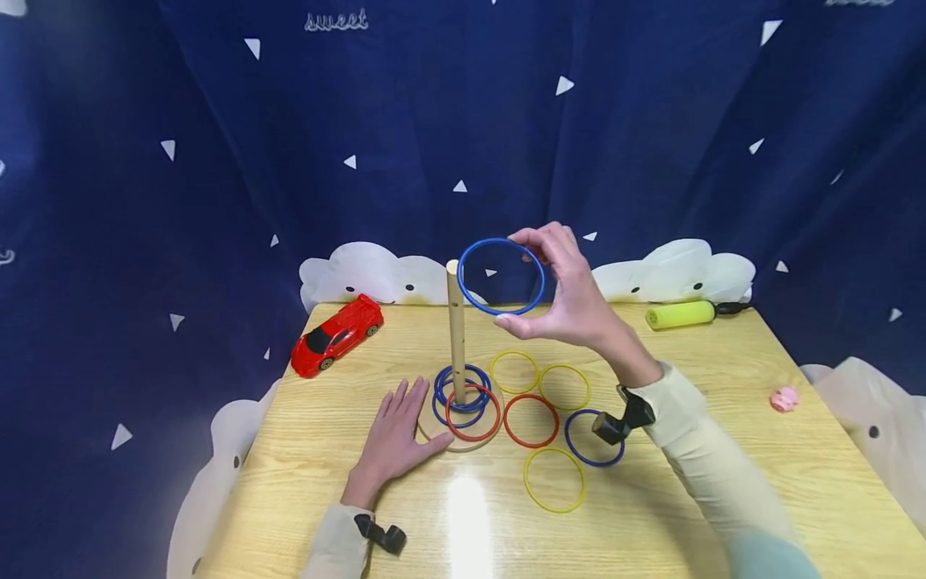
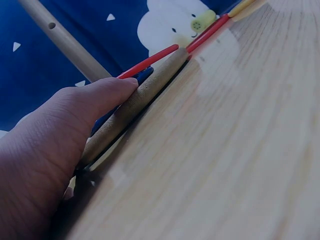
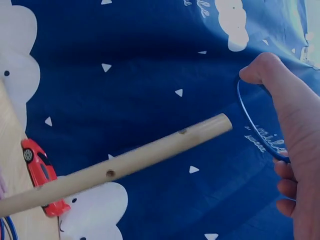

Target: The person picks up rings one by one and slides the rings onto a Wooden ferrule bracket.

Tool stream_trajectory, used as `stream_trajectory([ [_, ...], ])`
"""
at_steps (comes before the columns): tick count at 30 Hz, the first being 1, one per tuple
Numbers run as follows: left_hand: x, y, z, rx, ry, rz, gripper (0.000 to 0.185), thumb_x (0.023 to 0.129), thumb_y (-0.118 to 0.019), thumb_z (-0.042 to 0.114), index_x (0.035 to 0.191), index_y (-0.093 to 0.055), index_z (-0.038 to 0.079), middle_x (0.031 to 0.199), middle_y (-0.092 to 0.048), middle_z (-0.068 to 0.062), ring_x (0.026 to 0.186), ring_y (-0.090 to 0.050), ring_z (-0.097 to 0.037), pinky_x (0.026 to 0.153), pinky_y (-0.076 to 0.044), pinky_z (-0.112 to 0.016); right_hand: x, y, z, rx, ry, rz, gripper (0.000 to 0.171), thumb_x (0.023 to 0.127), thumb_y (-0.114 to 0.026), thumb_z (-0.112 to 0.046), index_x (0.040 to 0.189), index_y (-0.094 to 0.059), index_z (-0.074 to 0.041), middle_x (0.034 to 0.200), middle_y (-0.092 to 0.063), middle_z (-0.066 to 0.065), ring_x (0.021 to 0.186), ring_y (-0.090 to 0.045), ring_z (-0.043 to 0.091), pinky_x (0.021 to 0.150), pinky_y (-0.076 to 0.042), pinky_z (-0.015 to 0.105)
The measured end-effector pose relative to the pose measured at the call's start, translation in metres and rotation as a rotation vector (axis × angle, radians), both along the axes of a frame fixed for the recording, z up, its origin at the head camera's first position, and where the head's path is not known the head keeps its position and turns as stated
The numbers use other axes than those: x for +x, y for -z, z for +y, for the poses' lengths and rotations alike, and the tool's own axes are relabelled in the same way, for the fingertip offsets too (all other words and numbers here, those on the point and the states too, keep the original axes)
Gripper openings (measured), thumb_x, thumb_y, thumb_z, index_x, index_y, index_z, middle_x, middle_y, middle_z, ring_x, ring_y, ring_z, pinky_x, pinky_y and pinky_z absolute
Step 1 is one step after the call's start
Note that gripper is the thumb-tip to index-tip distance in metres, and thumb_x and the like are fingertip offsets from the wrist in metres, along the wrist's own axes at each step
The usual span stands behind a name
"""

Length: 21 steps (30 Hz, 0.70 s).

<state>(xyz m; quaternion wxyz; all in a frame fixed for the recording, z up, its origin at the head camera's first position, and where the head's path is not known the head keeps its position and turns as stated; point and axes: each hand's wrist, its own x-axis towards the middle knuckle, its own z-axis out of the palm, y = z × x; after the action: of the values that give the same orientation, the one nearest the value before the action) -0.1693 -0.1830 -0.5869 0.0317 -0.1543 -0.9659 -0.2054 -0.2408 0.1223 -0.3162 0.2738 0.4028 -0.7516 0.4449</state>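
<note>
My right hand [image 1: 571, 293] pinches a blue ring [image 1: 542, 291] between thumb and fingers, raised beside the top of a wooden post [image 1: 456, 338]. In the right wrist view the same blue ring [image 3: 254, 127] is apart from the post's tip [image 3: 220, 125]. The post stands upright on a round wooden base [image 1: 443, 437]. Several blue rings [image 1: 463, 424] lie around its foot. A red ring [image 1: 473, 440] rests partly on the base. My left hand [image 1: 394, 438] lies with fingers spread at the base's left side; its thumb [image 2: 112, 95] touches the base's rim.
Right of the base lie a red ring [image 1: 531, 446], a blue ring [image 1: 596, 464] and yellow rings [image 1: 554, 511]. A red toy car [image 1: 338, 334] stands back left. A yellow-green cylinder [image 1: 682, 314] is back right, a small pink toy [image 1: 784, 399] at the right. A blue curtain hangs behind.
</note>
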Motion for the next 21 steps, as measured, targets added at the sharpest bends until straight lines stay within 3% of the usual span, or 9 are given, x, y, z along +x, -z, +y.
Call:
stream_trajectory([
  [4, -0.001, -0.001, 0.0, -0.001, 0.002, 0.007, 0.11, 0.088, -0.05, 0.086, 0.169, -0.021, 0.016, 0.174, -0.021, -0.003, 0.162, -0.012, -0.029, 0.131, -0.01, -0.049, -0.004, -0.001, -0.013, 0.032, -0.016, 0.032, 0.085, 0.056, -0.094, -0.037, 0.126, -0.064, 0.002, 0.101, -0.058, 0.006, 0.101, -0.045, 0.025, 0.086, -0.039, 0.03],
  [9, 0.0, -0.002, 0.0, 0.002, 0.0, -0.007, 0.111, 0.088, -0.05, 0.086, 0.169, -0.02, 0.017, 0.174, -0.021, -0.002, 0.162, -0.011, -0.029, 0.131, -0.009, -0.049, -0.006, 0.01, -0.024, 0.105, -0.039, 0.01, 0.085, 0.058, -0.094, -0.042, 0.125, -0.063, 0.0, 0.108, -0.058, 0.005, 0.105, -0.046, 0.026, 0.087, -0.039, 0.034],
  [15, 0.0, 0.001, -0.001, -0.002, -0.004, -0.007, 0.111, 0.087, -0.05, 0.086, 0.169, -0.019, 0.018, 0.174, -0.02, -0.001, 0.162, -0.009, -0.027, 0.131, -0.008, -0.049, -0.002, 0.036, -0.032, 0.202, -0.041, -0.036, 0.088, 0.059, -0.093, -0.047, 0.127, -0.06, -0.002, 0.114, -0.058, 0.006, 0.109, -0.046, 0.025, 0.09, -0.044, 0.038],
  [21, 0.0, 0.001, 0.0, 0.006, -0.007, 0.001, 0.111, 0.087, -0.05, 0.087, 0.169, -0.02, 0.018, 0.174, -0.02, -0.001, 0.162, -0.01, -0.027, 0.131, -0.008, -0.048, 0.003, 0.075, -0.035, 0.249, -0.031, -0.088, 0.091, 0.057, -0.093, -0.051, 0.126, -0.06, -0.002, 0.117, -0.059, 0.007, 0.109, -0.048, 0.026, 0.092, -0.045, 0.039],
])
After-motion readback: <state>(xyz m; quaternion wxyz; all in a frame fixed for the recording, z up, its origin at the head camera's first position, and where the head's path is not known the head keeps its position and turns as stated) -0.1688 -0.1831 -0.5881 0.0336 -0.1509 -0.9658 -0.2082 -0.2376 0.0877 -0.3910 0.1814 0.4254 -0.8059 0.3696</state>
